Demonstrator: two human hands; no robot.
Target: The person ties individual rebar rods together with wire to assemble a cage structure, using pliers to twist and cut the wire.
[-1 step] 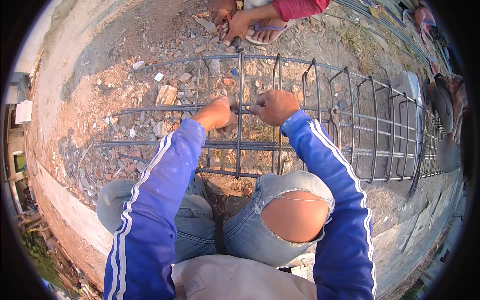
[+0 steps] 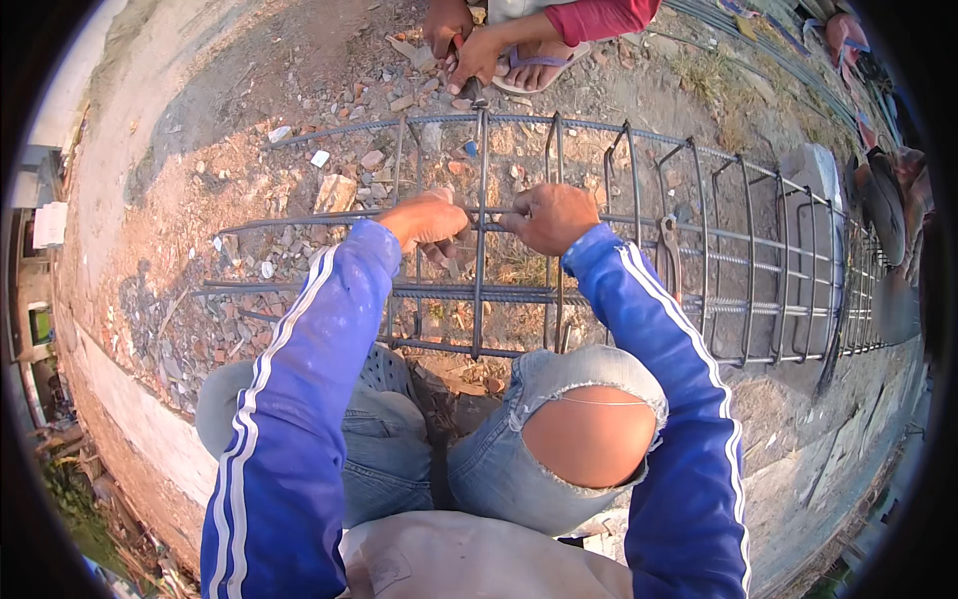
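In front of my knees lies a cage of steel reinforcing bars, its long ribbed bars crossed by upright-looking stirrups. Both hands are at one crossing on the middle bar, on either side of a stirrup. My left hand is left of it, fingers curled and pinched together. Just to the right, my right hand is closed, thumb and forefinger pressed together close to the bar. Whatever is between the fingers of either hand is too small to make out. A pair of pincers hangs on the cage right of my right hand.
Across the cage, a co-worker's hands hold a red-handled tool beside a sandalled foot. Broken brick and stones litter the ground. A pale block stands by the cage's right part. More long bars lie at far right.
My left hand has shifted slightly left and away from the stirrup, its forearm following. My right hand stays nearly in place at the crossing.
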